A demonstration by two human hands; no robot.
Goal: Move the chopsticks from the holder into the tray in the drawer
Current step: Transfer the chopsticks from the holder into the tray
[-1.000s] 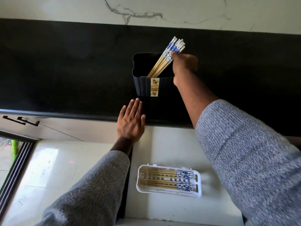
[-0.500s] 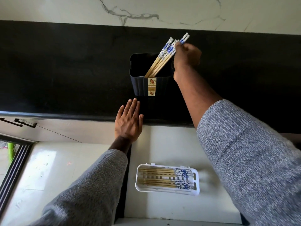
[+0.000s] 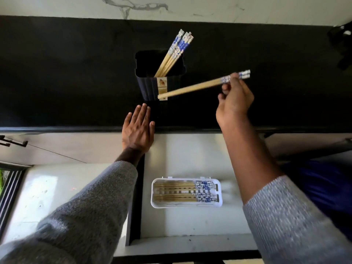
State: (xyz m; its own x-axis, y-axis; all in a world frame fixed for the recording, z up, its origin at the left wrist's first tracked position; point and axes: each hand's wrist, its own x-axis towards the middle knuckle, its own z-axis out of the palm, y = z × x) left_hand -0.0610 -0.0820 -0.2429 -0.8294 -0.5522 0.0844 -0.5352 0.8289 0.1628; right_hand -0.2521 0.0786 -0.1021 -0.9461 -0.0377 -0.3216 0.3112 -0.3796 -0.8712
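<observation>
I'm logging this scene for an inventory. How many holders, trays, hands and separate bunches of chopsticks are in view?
holder: 1
tray: 1
hands: 2 (left hand, right hand)
chopstick bunches: 3 (holder bunch, held bunch pinched by the right hand, tray bunch)
Total: 7
Single sticks are too blurred to count.

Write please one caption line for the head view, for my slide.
Right hand holds chopsticks lifted from the black holder; left hand rests flat on the counter.
</observation>
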